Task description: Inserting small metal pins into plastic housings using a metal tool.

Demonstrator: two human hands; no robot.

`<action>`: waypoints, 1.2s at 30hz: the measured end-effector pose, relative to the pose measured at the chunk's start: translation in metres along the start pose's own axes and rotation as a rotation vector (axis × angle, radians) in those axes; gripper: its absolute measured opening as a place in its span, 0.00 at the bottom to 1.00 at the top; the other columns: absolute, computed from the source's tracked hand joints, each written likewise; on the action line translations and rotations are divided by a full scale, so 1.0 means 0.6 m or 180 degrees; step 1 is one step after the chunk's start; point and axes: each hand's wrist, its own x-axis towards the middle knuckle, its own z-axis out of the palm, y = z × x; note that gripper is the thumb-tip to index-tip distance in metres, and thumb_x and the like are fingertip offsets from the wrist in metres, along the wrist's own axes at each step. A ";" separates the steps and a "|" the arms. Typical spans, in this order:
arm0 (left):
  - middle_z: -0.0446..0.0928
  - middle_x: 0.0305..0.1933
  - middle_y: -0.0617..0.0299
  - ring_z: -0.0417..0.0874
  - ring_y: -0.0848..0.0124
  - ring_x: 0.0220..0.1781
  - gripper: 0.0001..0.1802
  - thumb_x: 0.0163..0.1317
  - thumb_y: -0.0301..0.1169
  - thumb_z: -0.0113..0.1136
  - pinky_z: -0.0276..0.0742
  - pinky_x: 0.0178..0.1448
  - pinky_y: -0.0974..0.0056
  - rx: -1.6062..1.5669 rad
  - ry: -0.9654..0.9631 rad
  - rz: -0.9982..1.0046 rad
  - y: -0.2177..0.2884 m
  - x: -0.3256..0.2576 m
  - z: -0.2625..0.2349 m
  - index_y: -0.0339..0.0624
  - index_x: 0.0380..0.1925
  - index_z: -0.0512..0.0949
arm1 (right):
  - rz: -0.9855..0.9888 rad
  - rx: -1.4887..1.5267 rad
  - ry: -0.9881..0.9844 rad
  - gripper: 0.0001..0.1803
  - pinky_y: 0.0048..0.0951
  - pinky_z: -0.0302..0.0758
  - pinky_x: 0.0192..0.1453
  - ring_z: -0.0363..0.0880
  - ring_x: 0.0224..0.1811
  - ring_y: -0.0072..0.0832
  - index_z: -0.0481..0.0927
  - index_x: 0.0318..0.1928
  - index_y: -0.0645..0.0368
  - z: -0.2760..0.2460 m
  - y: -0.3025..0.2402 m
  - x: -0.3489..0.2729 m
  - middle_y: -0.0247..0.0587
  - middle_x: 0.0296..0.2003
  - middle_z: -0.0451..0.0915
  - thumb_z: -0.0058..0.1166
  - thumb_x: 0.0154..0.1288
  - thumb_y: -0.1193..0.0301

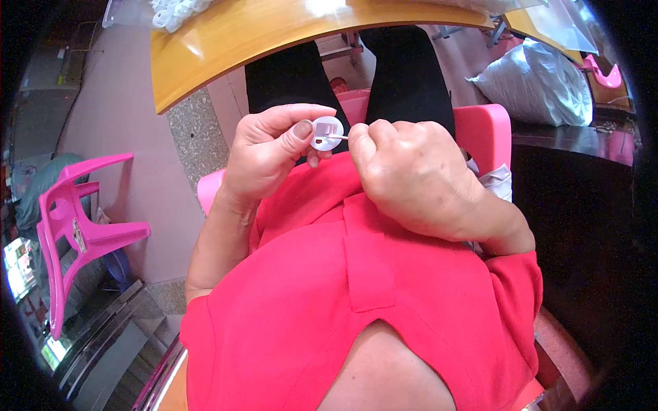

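Observation:
Between the thumb and fingers of my left hand (271,147) is a small round white plastic part (329,129), its face turned up toward me. It has a raised rectangular piece and a small dark opening. My right hand (415,168) is closed around a thin white stick (338,137), whose tip reaches onto the face of the round part. Most of the stick is hidden inside my right fist, so I cannot tell its full shape. Both hands are held above my lap, in front of the red top.
A yellow wooden table (274,34) curves across ahead, with a clear bag of white plastic rings (175,12) at its left. A pink plastic chair (75,226) stands at left. Farther right lies a stuffed white sack (538,82). My seat's pink armrest (485,137) is beside my right arm.

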 end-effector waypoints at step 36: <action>0.80 0.40 0.52 0.83 0.68 0.36 0.13 0.66 0.23 0.53 0.81 0.38 0.69 0.0385 0.0170 0.0294 -0.001 0.005 -0.002 0.30 0.48 0.77 | 0.0382 0.1706 -0.0818 0.09 0.39 0.79 0.35 0.82 0.29 0.47 0.74 0.33 0.71 -0.001 0.021 0.036 0.58 0.27 0.80 0.53 0.48 0.84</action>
